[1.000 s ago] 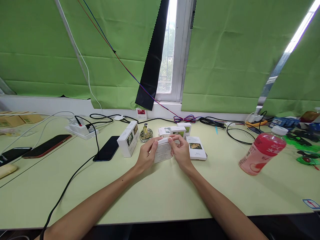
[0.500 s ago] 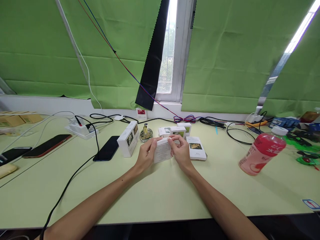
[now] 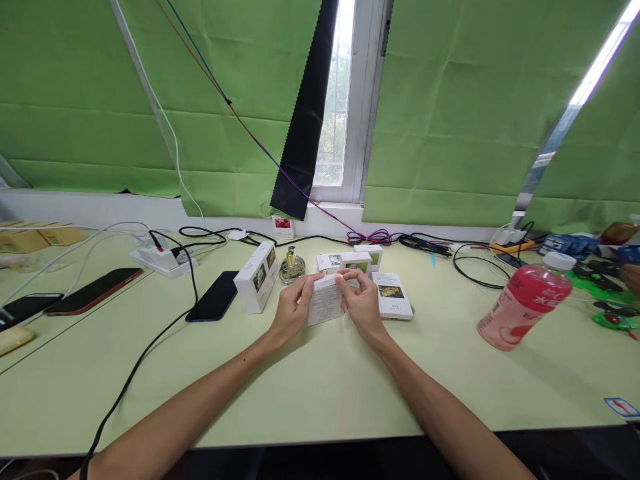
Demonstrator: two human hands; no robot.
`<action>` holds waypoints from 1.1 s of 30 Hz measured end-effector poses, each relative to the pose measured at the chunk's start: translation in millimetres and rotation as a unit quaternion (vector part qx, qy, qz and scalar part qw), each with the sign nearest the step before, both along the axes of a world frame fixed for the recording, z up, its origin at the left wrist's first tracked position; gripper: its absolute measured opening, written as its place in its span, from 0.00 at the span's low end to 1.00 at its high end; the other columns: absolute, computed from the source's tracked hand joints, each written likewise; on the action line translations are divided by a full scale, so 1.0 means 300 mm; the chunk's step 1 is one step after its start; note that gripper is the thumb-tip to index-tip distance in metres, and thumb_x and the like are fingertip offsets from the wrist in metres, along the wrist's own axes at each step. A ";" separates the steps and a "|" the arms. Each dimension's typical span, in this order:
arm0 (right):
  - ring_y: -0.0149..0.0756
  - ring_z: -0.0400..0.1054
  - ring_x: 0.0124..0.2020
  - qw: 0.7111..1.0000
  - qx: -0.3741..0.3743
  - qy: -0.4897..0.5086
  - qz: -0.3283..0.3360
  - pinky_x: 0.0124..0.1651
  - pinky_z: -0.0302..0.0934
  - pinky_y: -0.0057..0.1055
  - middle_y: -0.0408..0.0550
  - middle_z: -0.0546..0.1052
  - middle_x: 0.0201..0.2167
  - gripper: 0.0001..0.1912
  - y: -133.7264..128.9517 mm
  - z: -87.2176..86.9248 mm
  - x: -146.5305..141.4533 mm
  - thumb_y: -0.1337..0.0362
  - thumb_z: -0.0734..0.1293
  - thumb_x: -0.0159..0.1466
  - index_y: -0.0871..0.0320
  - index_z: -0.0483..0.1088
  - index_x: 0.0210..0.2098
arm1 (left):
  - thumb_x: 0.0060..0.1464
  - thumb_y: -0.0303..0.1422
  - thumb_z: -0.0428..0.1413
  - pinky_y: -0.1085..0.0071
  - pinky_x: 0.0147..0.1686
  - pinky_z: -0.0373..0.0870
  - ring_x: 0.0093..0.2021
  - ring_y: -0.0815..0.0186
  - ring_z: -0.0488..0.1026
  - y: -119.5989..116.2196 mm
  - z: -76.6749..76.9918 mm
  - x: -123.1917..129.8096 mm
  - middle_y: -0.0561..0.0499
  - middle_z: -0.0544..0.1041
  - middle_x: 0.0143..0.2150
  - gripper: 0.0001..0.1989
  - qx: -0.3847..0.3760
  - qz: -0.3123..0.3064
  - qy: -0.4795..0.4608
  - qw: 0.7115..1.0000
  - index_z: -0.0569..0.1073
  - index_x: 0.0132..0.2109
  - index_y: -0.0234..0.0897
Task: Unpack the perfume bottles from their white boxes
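Observation:
A small white carton (image 3: 325, 303) with fine print on its face is held upright on the pale green table (image 3: 310, 387) between both my hands. My left hand (image 3: 293, 309) grips its left side with the thumb at the top edge. My right hand (image 3: 361, 305) holds the right side, fingers pinching the top flap. Right behind it stand a small glass perfume bottle (image 3: 292, 266) with a gold cap and several more white flower-printed cartons (image 3: 357, 262). A flat white carton (image 3: 393, 295) lies just right of my right hand. Two white cartons (image 3: 257, 279) stand to the left.
A black phone (image 3: 214, 297) on a black cable lies left of the cartons, two more phones (image 3: 95, 291) farther left, and a white power strip (image 3: 161, 257) behind. A pink drink bottle (image 3: 523, 299) stands at the right. Cables run along the window wall. Green toys (image 3: 607, 293) lie far right.
Both hands and the carton have stayed in place. At the far right edge a bit of another person's hand has come into view.

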State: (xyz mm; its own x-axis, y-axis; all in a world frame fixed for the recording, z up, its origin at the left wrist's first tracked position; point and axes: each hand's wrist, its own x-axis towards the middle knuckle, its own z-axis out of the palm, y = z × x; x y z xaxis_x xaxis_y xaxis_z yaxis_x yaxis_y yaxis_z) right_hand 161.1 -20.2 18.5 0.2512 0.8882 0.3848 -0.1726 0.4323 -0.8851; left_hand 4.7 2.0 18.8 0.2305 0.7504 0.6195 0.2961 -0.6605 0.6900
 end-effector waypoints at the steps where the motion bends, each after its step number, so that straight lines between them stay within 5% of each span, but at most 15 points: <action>1: 0.22 0.60 0.14 1.000 -0.001 0.000 -0.001 0.14 0.53 0.27 0.50 0.75 0.45 0.17 0.000 0.000 0.000 0.50 0.72 0.58 0.56 0.67 0.30 | 0.67 0.47 0.44 0.68 0.41 0.70 0.41 0.61 0.75 0.000 -0.001 0.000 0.46 0.80 0.45 0.24 0.001 0.001 0.002 1.000 0.78 0.51 0.37; 33: 0.22 0.58 0.13 1.000 -0.001 0.007 -0.018 0.13 0.52 0.28 0.50 0.77 0.44 0.17 0.003 -0.004 -0.001 0.49 0.71 0.58 0.57 0.69 0.28 | 0.68 0.42 0.44 0.67 0.44 0.70 0.43 0.62 0.76 0.004 -0.006 0.003 0.45 0.80 0.47 0.21 0.020 0.001 0.005 1.000 0.77 0.51 0.36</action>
